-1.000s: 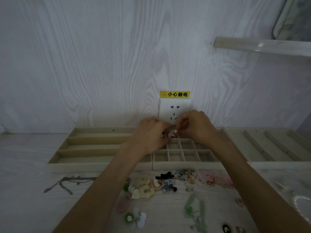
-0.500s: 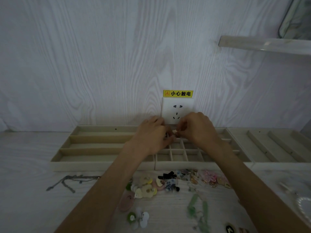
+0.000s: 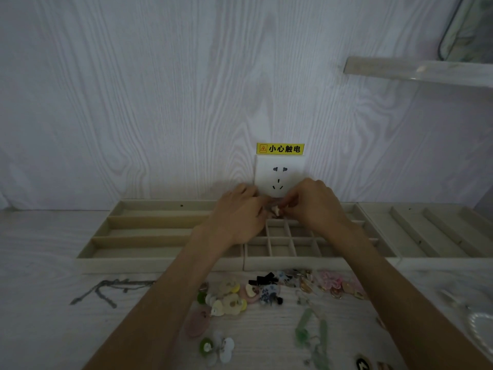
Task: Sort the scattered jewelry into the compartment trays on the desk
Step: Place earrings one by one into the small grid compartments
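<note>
A pale wood-grain wall fills the upper frame, matte and streaked, with a white socket plate and a yellow warning sticker at center. Below it the whitish desk carries three shallow beige trays that look felt-lined: a long-slot tray at left, a small-grid tray in the middle, and another slotted tray at right.

Across the last second the view has tilted slightly, and the hands have stayed over the back of the grid tray, barely shifting. From that I judge the piece is still being worked at, perhaps separated or fastened, and has not yet gone into a cell.

The left hand and the right hand meet at center frame, fingers curled inward, both pinching one small pale piece between them; it is too small to say what kind of jewelry it is. It hangs above the far rows of the grid tray, not touching it as far as I can tell.

Along the lower frame lies the scattered jewelry: glossy rounded petal shapes in cream, yellow and green, a pink cluster, black bow-like bits, translucent green strands, and a thin grey chain at lower left. Most of the sorting appears still ahead.
</note>
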Available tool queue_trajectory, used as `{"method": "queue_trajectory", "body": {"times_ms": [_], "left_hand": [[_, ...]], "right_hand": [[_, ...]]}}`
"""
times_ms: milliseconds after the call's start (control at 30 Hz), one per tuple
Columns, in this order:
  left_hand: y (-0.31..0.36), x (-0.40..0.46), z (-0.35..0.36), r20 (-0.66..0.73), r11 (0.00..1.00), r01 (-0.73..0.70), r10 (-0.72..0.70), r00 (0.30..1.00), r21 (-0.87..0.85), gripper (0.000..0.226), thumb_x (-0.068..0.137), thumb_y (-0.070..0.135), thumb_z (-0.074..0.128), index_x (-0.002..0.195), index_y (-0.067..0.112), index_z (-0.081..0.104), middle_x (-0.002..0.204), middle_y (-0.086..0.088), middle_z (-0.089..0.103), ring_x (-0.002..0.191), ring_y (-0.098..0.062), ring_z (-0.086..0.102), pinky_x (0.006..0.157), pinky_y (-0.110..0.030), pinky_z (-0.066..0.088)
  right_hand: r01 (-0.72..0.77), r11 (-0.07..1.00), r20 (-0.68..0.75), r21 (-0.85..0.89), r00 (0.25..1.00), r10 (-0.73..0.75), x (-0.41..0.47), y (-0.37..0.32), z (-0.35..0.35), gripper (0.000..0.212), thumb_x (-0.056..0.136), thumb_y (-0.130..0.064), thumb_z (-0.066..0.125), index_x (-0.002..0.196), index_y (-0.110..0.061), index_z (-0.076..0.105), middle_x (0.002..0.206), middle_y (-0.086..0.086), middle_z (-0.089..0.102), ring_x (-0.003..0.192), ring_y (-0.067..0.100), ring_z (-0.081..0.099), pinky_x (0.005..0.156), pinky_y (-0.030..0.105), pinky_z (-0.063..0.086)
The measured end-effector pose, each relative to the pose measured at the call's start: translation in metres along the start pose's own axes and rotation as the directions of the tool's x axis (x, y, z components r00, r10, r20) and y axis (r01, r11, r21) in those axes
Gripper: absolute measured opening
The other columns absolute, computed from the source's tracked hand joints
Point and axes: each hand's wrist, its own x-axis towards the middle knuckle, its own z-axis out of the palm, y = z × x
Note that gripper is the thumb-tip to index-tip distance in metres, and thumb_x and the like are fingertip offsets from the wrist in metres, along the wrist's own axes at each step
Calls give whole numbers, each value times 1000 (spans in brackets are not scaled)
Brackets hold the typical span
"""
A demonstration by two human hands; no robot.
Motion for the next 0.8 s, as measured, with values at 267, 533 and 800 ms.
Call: {"method": "queue_trajectory", "body": {"times_ms": [267, 533, 800], "left_hand": [[1, 2, 8, 51, 998, -31, 34, 998, -59, 45, 99, 26, 29, 144, 34, 31, 114, -8, 49, 113, -23, 39, 95, -32, 33], [4, -1, 3, 26, 1000, -7, 7, 1000, -11, 43, 100, 29, 28, 142, 33, 36, 116, -7, 48, 113, -22, 37, 92, -32, 33], [3, 1, 6, -69, 999, 11, -8, 998, 52, 40, 98, 32, 29, 131, 25, 50, 115, -4, 51, 111, -20, 39, 83, -32, 32]], "right_hand": [[-45, 999, 29, 0, 999, 45, 0, -3, -3, 13, 72, -27, 79, 85, -25, 76, 89, 0, 71, 84, 18, 64, 70, 25, 47], [-84, 996, -7, -43, 996, 83, 0, -5, 0, 10, 74, -26, 76, 84, -26, 76, 90, 0, 71, 83, 20, 64, 67, 26, 46], [-53, 990, -61, -133, 997, 46, -2, -8, 2, 11, 77, -27, 74, 87, -23, 76, 91, 2, 71, 83, 21, 65, 66, 26, 45]]}}
